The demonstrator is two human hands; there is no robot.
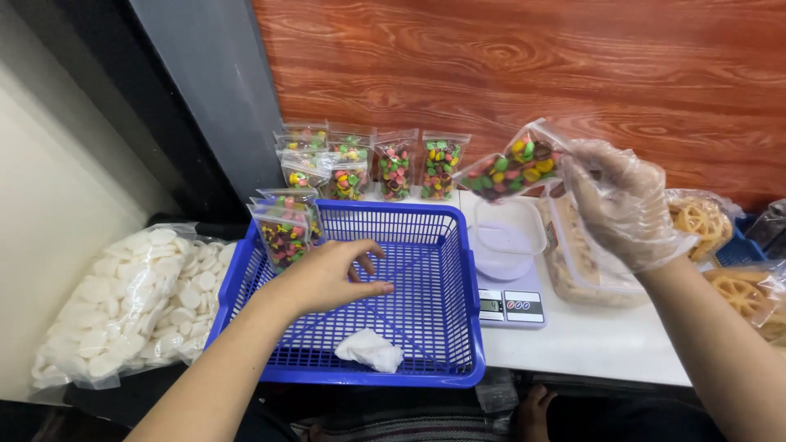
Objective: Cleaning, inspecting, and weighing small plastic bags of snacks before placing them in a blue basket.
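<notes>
Pouch of coloured snacks [509, 168] is hanging at one o'clock above the scale [509, 304]; we are pinching it in our gloved right hand [624, 205]; our left hand [332, 274] is hovering, fingers spread, over the blue basket [446, 372], whose floor is lying mostly bare.

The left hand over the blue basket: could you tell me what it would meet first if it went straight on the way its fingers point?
The left hand points right across the blue basket, just above its mesh floor. Going straight on, it would probably meet the basket's right wall first; the scale lies beyond it. Height is hard to judge.
</notes>
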